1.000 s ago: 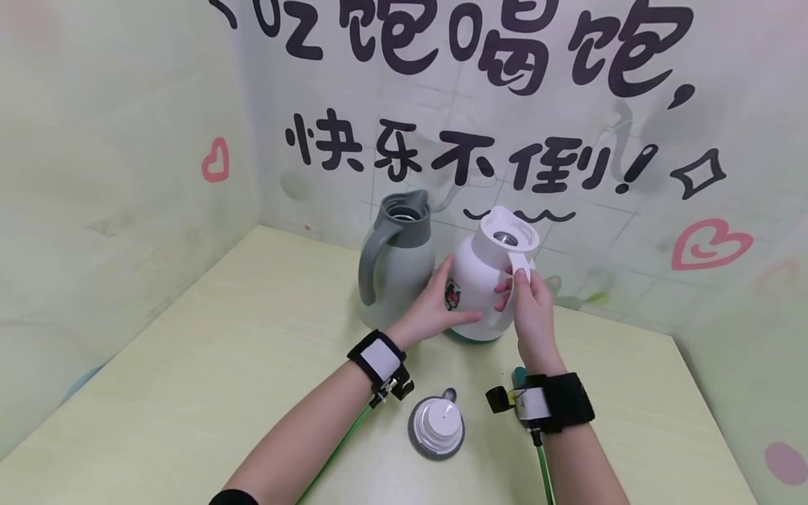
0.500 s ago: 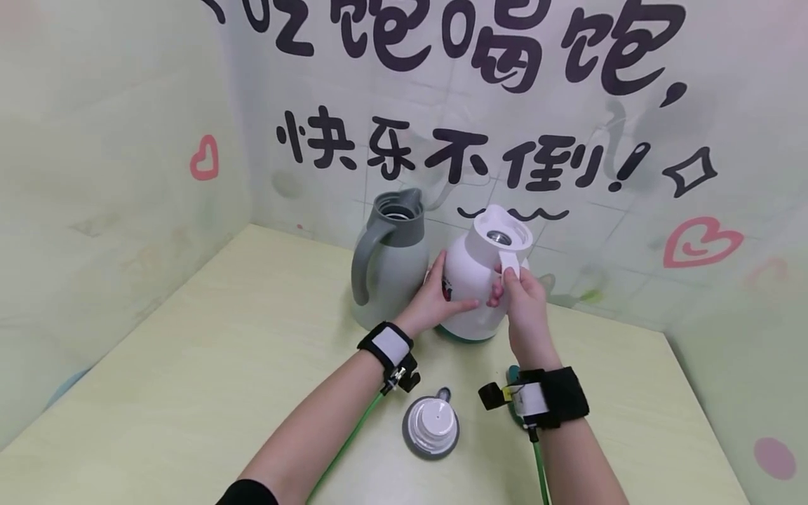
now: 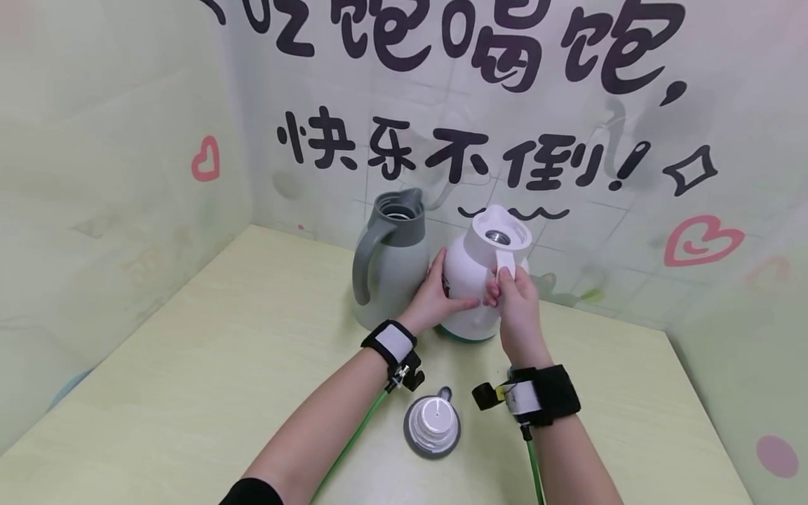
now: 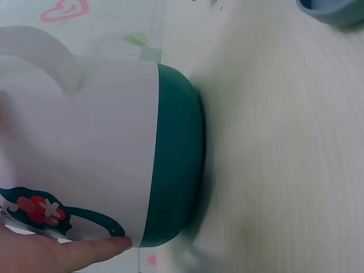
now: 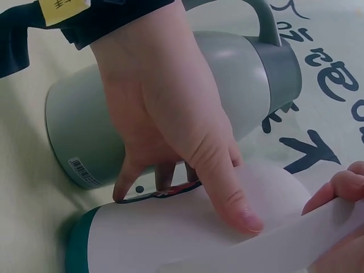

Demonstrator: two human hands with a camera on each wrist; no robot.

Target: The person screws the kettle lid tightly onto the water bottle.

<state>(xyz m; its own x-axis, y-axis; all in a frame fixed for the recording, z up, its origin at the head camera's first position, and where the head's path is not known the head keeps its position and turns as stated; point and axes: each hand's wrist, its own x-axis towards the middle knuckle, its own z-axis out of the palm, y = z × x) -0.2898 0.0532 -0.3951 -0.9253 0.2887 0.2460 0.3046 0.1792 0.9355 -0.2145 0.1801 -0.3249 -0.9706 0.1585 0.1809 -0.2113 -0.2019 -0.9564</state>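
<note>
We're steadying the white jug (image 3: 463,270) near the back edge of the desk (image 3: 208,365), it seems, right hand (image 3: 520,308) curled round its handle (image 3: 505,259), left hand (image 3: 433,307) spread wide on its side, next move calling for two-handed control.

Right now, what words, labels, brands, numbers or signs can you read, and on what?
"吃饱喝饱," on the wall, upper line; its first character is partly cut off.
"快乐不倒!" on the wall, lower line.
Gray jug: barcode label, too small to read.
White jug: lettering by its flower print, cut off and blurred.
Yellow tag on a strap: writing not readable.
No brand or number is legible.
</note>
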